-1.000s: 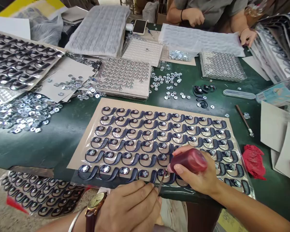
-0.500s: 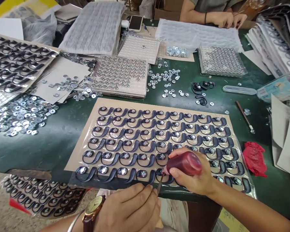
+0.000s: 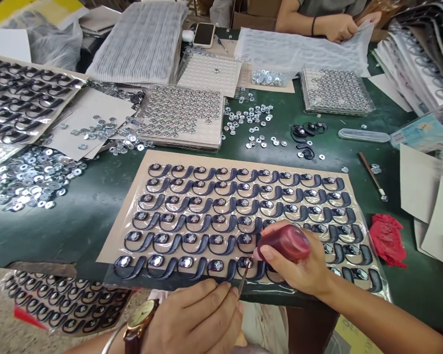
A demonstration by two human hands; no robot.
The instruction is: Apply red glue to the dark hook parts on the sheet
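Observation:
My left hand (image 3: 201,312), with a watch on the wrist, is closed around a slim pointed metal tool (image 3: 243,281). The tool's tip touches or nearly touches a shiny stone on a dark curved band (image 3: 256,271) in the front row. Tilted in my right hand (image 3: 302,268) is a soft bottle of dark red liquid (image 3: 286,243), its nozzle pointing left just above that row. Both hands are over a beige card (image 3: 127,206) under clear film, which carries rows of such bands with round stone settings. My right hand hides several of them.
Loose metal discs (image 3: 25,177) are heaped at the left. Trays of round settings (image 3: 180,113) stand behind the card. On the right lie a red cloth (image 3: 387,240) and a thin brown stick (image 3: 371,172). Across the table, a person's hands (image 3: 341,27) hold bubbly plastic wrap (image 3: 299,49).
The red bottle's nozzle has drawn slightly away from the front-row stone, while the tool tip stays at it. Across the table, the person has lifted the right end of the wrap.

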